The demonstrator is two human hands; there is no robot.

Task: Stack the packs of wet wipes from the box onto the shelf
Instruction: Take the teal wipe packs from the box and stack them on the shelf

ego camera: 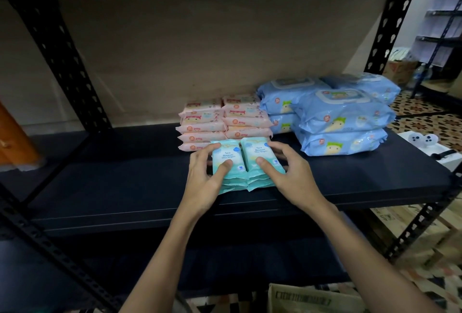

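Head view: a dark, smooth shelf (pixel 125 187) in a black perforated metal rack. Near its front edge, two side-by-side stacks of small teal packs (pixel 246 162), soft glossy plastic. The left hand (pixel 205 180) grips the left stack, thumb on top; the right hand (pixel 287 175) grips the right stack likewise. Just behind stand two stacks of pink packs (pixel 220 122). Toward the right edge, large puffy blue packs (pixel 337 118) are piled. A cardboard box (pixel 312 299) sits below, contents unseen.
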